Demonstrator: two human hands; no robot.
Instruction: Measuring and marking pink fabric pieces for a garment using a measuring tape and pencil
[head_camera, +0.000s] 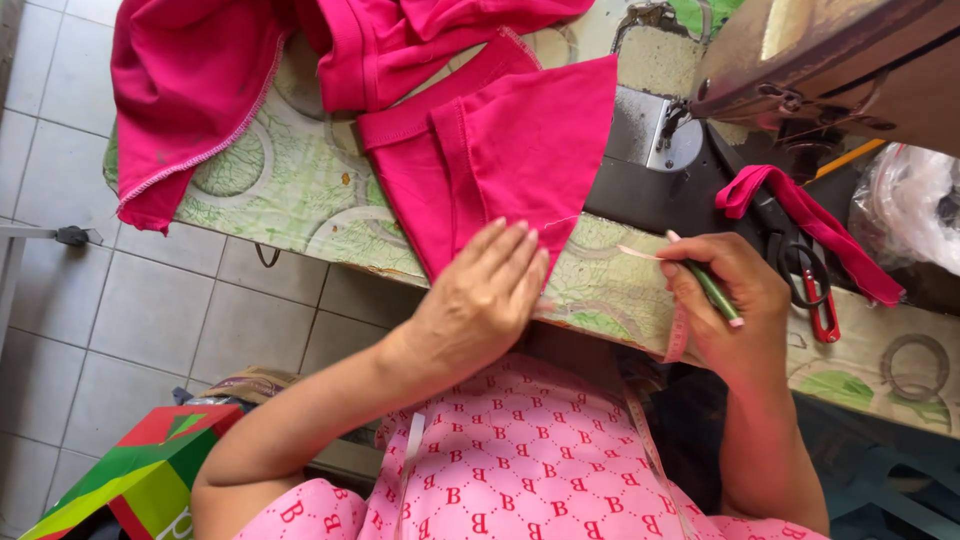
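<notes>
My left hand (487, 291) lies flat, fingers together, on the lower corner of a folded bright pink fabric piece (510, 155) at the table's front edge. My right hand (728, 305) is closed around a green pencil (712, 292) and also pinches a pale pink measuring tape (678, 335), which hangs down over the table edge. The right hand sits just right of the fabric, close to the sewing machine's black base (650, 180).
A green-patterned table cover (290, 190) carries more pink cloth (200, 80) at the back left. A sewing machine (830, 60) stands at the right, with a pink strip (800, 215) and red-handled scissors (815, 295) beside it. A colourful box (150, 475) sits on the tiled floor.
</notes>
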